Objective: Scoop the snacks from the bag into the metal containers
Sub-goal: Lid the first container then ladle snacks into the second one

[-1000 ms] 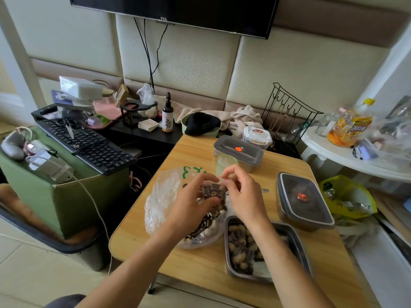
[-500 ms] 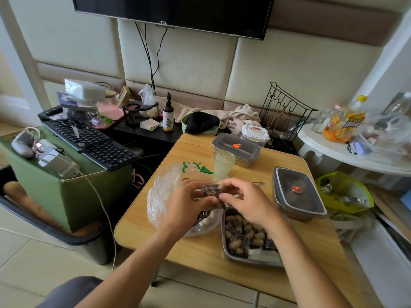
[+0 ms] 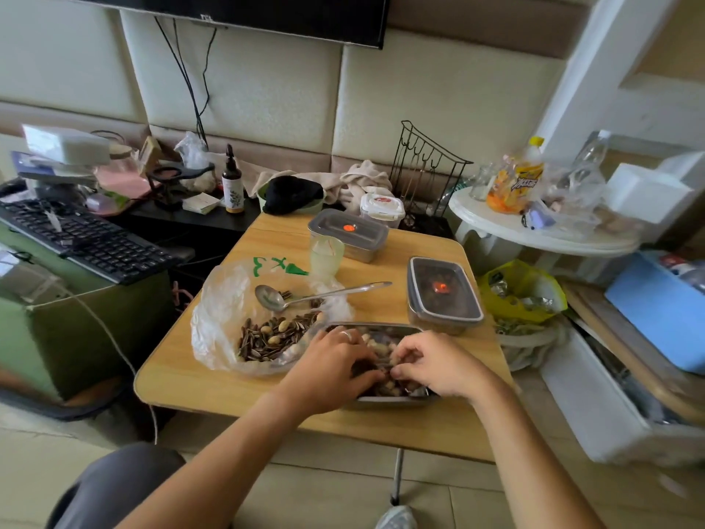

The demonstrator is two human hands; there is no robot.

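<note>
Left hand (image 3: 328, 370), right hand (image 3: 438, 366) close, fingers (image 3: 406, 353) curled

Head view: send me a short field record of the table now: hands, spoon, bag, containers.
left hand: fingers curled into the open rectangular metal container, among mixed snacks; grip unclear
right hand: in the same container, fingertips curled in the snacks; grip unclear
metal spoon: unheld, bowl in the clear plastic bag, handle pointing right
bag contents: seeds and nuts
near lidded metal container: closed
far lidded metal container: closed, pale green cup in front
</note>
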